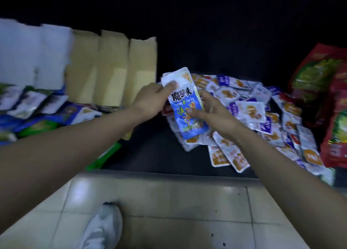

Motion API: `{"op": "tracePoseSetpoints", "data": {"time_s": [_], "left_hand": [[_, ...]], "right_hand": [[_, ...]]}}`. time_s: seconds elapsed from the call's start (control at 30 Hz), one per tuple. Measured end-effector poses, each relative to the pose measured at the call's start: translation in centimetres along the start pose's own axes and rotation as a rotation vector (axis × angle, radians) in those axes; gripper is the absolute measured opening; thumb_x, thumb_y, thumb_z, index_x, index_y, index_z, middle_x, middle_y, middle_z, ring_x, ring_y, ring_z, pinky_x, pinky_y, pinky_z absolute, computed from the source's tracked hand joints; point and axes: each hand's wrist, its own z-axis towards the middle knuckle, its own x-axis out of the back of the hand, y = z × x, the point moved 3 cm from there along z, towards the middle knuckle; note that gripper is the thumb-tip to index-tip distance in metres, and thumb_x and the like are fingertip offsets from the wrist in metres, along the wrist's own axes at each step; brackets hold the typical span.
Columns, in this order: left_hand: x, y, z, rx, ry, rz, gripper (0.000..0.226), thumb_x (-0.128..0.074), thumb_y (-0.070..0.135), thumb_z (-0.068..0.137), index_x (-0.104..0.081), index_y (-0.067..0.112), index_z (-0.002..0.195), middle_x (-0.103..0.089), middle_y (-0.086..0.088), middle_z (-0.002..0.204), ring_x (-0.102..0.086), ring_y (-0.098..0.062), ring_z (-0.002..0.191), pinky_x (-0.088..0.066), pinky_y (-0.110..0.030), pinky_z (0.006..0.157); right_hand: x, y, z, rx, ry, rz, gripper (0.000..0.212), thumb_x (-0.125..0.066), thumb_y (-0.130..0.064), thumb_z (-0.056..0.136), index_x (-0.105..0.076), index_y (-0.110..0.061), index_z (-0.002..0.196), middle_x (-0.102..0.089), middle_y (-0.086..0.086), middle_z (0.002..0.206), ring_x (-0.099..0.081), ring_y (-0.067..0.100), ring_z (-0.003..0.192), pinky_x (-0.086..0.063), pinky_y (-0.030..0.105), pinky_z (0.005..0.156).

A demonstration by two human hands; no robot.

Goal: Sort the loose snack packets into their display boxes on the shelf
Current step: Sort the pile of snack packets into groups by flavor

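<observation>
While the left hand [150, 100] and right hand [214, 115] pinch its edges above the pile [262, 109], the blue packet [185, 109] seems light, slick, floppy.

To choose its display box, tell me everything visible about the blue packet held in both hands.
The blue packet is a flat, glossy plastic pouch, white at the top and blue below, with bold black Chinese characters and orange print. It is held up, slightly tilted, in front of the pile of small packets. The left hand pinches its top-left corner; the right hand grips its right side, thumb on the front.
</observation>
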Motion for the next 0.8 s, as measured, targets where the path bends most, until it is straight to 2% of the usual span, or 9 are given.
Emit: {"op": "tracePoseSetpoints", "data": {"time_s": [0.1, 0.17, 0.23, 0.33, 0.43, 0.57, 0.63, 0.7, 0.8], "left_hand": [[7.7, -3.1, -2.5, -0.022, 0.355, 0.034, 0.054, -0.038, 0.057, 0.082, -0.061, 0.017, 0.055, -0.066, -0.011, 0.068, -0.056, -0.022, 0.062, -0.047, -0.037, 0.072], [12.0, -5.2, -4.3, -0.045, 0.503, 0.083, 0.045, -0.036, 0.05, 0.078, -0.063, 0.018, 0.062, -0.067, -0.01, 0.083, -0.058, -0.021, 0.074, -0.042, -0.035, 0.07], [15.3, -7.5, -5.5, -0.044, 0.578, 0.204, 0.033, -0.04, 0.037, 0.083, -0.064, 0.016, 0.075, -0.066, -0.006, 0.088, -0.059, -0.023, 0.082, -0.043, -0.036, 0.073], [18.2, -11.5, -7.2, -0.025, 0.657, 0.424, 0.021, -0.049, 0.028, 0.086, -0.062, 0.013, 0.093, -0.061, -0.011, 0.095, -0.058, -0.029, 0.09, -0.044, -0.039, 0.074], [18.3, -14.0, -9.5, -0.052, 0.657, 0.674, 0.039, -0.045, 0.021, 0.08, -0.056, 0.003, 0.113, -0.05, -0.024, 0.11, -0.049, -0.038, 0.103, -0.039, -0.042, 0.083], [17.1, -14.6, -11.3, -0.181, 0.479, 0.89, 0.055, -0.042, 0.025, 0.079, -0.051, 0.009, 0.13, -0.046, -0.022, 0.126, -0.042, -0.038, 0.113, -0.035, -0.044, 0.09], [16.5, -15.0, -11.5, -0.244, 0.366, 0.95, 0.054, -0.041, 0.026, 0.082, -0.051, 0.012, 0.133, -0.045, -0.019, 0.134, -0.041, -0.037, 0.119, -0.034, -0.044, 0.091], [16.1, -15.4, -11.8, -0.284, 0.347, 0.966, 0.053, -0.042, 0.023, 0.083, -0.05, 0.011, 0.134, -0.044, -0.018, 0.137, -0.041, -0.036, 0.12, -0.033, -0.044, 0.092], [16.4, -15.7, -11.8, -0.264, 0.43, 0.906, 0.054, -0.047, 0.022, 0.085, -0.042, 0.01, 0.138, -0.04, -0.02, 0.137, -0.041, -0.037, 0.12, -0.034, -0.046, 0.095]], "right_hand": [[-4.4, -0.8, 2.1, 0.041, -0.145, -0.029, 0.037, -0.061, -0.004, 0.093, -0.047, -0.011, 0.126, -0.066, 0.01, 0.112, -0.066, 0.019, 0.092, -0.056, 0.04, 0.078], [-7.8, -1.3, 3.2, 0.084, -0.22, -0.116, 0.033, -0.058, -0.003, 0.094, -0.048, -0.018, 0.122, -0.067, 0.001, 0.104, -0.064, 0.007, 0.081, -0.055, 0.025, 0.064], [-11.1, -1.6, 4.2, 0.168, -0.253, -0.214, 0.038, -0.056, -0.002, 0.092, -0.046, -0.02, 0.124, -0.065, 0.0, 0.105, -0.062, 0.006, 0.081, -0.053, 0.02, 0.064], [-15.8, -1.5, 5.8, 0.327, -0.208, -0.367, 0.048, -0.054, -0.014, 0.089, -0.037, -0.02, 0.133, -0.067, 0.008, 0.106, -0.067, 0.025, 0.086, -0.055, 0.041, 0.077], [-19.7, -0.6, 7.3, 0.476, -0.139, -0.567, 0.042, -0.055, -0.016, 0.089, -0.042, -0.01, 0.128, -0.066, 0.015, 0.093, -0.064, 0.037, 0.084, -0.049, 0.043, 0.071], [-22.1, 0.4, 8.5, 0.518, -0.126, -0.675, 0.043, -0.058, -0.007, 0.091, -0.051, -0.006, 0.134, -0.062, 0.016, 0.12, -0.059, 0.033, 0.11, -0.045, 0.037, 0.09], [-21.9, 0.3, 8.3, 0.542, -0.094, -0.579, 0.043, -0.057, -0.009, 0.093, -0.05, -0.01, 0.135, -0.062, 0.004, 0.12, -0.064, 0.026, 0.106, -0.05, 0.039, 0.089], [-21.3, 0.3, 8.0, 0.492, -0.108, -0.382, 0.038, -0.056, -0.01, 0.095, -0.052, -0.01, 0.132, -0.061, -0.005, 0.111, -0.068, 0.012, 0.091, -0.056, 0.038, 0.079], [-20.0, 0.3, 8.1, 0.324, -0.129, -0.054, 0.035, -0.058, -0.004, 0.095, -0.053, -0.01, 0.129, -0.064, 0.003, 0.101, -0.065, -0.001, 0.076, -0.053, 0.019, 0.071]]}}
